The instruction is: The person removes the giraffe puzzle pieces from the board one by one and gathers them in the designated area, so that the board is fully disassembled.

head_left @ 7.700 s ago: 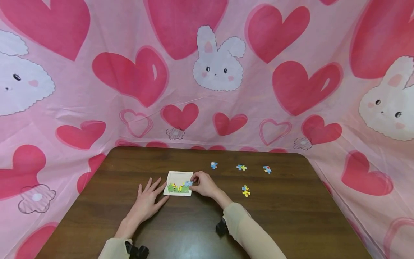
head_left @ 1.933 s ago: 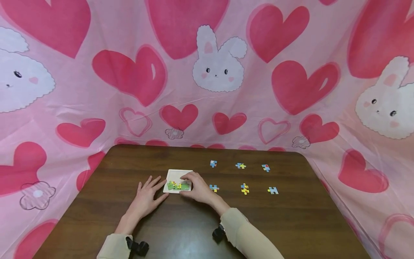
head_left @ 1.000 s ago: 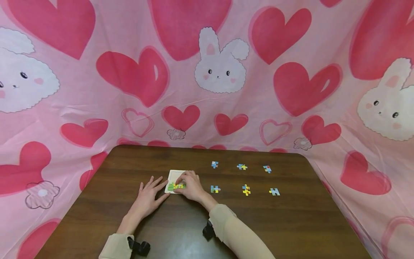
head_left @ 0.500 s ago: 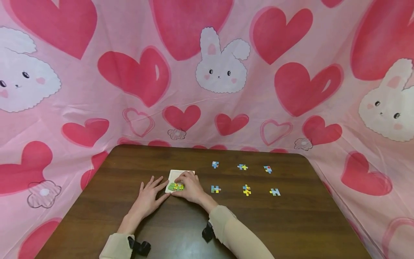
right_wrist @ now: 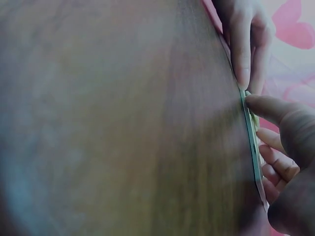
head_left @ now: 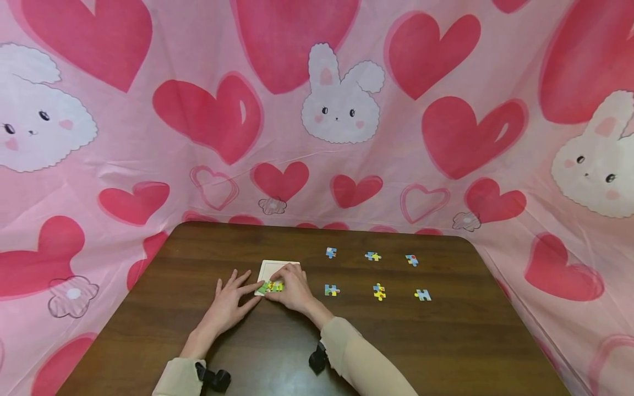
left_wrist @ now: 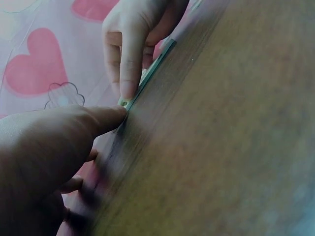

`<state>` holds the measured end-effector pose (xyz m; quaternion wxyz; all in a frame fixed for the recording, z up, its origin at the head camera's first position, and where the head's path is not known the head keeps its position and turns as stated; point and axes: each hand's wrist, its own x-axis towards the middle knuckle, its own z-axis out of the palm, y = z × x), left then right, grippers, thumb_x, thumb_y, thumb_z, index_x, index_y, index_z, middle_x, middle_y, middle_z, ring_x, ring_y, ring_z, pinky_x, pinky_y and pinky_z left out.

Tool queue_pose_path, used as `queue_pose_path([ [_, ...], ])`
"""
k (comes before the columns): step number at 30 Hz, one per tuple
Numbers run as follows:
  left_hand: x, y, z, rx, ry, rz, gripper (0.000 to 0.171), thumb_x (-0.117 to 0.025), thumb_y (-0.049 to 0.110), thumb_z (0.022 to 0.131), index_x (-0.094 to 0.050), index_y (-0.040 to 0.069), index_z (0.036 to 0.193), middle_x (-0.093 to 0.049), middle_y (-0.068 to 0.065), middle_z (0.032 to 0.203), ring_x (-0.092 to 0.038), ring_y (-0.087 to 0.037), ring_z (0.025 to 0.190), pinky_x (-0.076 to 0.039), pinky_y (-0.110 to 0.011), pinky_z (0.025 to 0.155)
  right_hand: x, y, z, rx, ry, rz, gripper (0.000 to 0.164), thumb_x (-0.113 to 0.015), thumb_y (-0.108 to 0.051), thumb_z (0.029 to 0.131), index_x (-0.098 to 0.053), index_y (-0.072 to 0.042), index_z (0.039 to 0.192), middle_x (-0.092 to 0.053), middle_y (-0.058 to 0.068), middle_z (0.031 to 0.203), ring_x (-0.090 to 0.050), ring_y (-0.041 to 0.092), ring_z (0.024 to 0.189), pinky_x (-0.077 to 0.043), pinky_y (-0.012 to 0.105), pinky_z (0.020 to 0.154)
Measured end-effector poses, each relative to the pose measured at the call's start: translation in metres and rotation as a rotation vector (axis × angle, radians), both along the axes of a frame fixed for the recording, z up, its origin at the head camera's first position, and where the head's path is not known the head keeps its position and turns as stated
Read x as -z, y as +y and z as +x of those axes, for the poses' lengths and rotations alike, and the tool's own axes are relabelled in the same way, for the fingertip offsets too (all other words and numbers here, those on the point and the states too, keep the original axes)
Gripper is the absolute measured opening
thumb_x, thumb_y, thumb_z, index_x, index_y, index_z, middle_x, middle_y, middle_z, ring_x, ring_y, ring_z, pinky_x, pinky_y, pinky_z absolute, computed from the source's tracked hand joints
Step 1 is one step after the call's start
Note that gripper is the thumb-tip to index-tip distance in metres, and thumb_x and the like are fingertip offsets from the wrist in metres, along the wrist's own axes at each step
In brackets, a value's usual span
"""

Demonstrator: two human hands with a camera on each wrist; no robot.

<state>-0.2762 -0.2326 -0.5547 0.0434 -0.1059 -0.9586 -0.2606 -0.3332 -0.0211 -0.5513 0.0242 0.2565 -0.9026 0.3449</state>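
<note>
In the head view, a small whitish puzzle tray (head_left: 280, 267) lies left of the table's middle. Green and yellow jigsaw pieces (head_left: 272, 286) sit along its near side, partly covered by fingers. My right hand (head_left: 293, 290) bends over the tray, thumb by the near edge and index finger further in, pinching at a green-yellow piece between them. At the tray's left side is my left hand (head_left: 225, 302), fingers mostly straight and spread; its index fingertip touches the left green piece or rim. Both wrist views show the tray's thin edge (left_wrist: 152, 69) with the fingertips meeting at its corner.
Right of the tray, loose jigsaw pieces lie in two rows: a blue one (head_left: 331, 252), a blue-yellow one (head_left: 373, 256) and a red-spotted one (head_left: 412, 260) behind, several more such as a yellow one (head_left: 379, 292) in front. A pink curtain (head_left: 317, 192) surrounds the brown table (head_left: 446, 341).
The light blue piece that my right hand held at the tray's right side is gone from there; two more pieces lie in the front row. My right hand has shifted left over the green pieces.
</note>
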Motion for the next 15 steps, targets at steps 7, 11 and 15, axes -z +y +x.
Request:
queue_pose_path([
  [7, 0.003, 0.0, 0.0, -0.002, 0.022, 0.034, 0.046, -0.079, 0.032, 0.102, -0.074, 0.019, 0.145, -0.051, -0.028, 0.167, -0.028, -0.061, 0.163, -0.01, -0.091, 0.122, -0.002, 0.006, -0.001, -0.042, -0.024, -0.068, 0.033, -0.095, -0.026, 0.088, -0.081, -0.011, 0.114, -0.075, 0.004, 0.117, -0.058, 0.023, 0.123, -0.043, 0.042, 0.107],
  [11, 0.004, 0.0, 0.001, -0.001, 0.038, 0.039, 0.047, -0.081, 0.032, 0.1, -0.074, 0.017, 0.144, -0.052, -0.028, 0.166, -0.029, -0.061, 0.162, -0.01, -0.092, 0.121, -0.007, 0.013, -0.002, -0.074, -0.067, -0.149, 0.035, -0.094, -0.022, 0.088, -0.079, -0.008, 0.116, -0.076, 0.007, 0.115, -0.062, 0.024, 0.117, -0.049, 0.04, 0.107],
  [15, 0.004, 0.0, 0.002, -0.004, 0.036, 0.04, 0.048, -0.081, 0.032, 0.1, -0.073, 0.017, 0.145, -0.052, -0.028, 0.166, -0.029, -0.061, 0.162, -0.011, -0.091, 0.121, -0.013, 0.024, -0.003, -0.139, -0.156, -0.265, 0.036, -0.092, -0.014, 0.089, -0.076, -0.004, 0.118, -0.078, 0.013, 0.11, -0.069, 0.026, 0.105, -0.054, 0.029, 0.092],
])
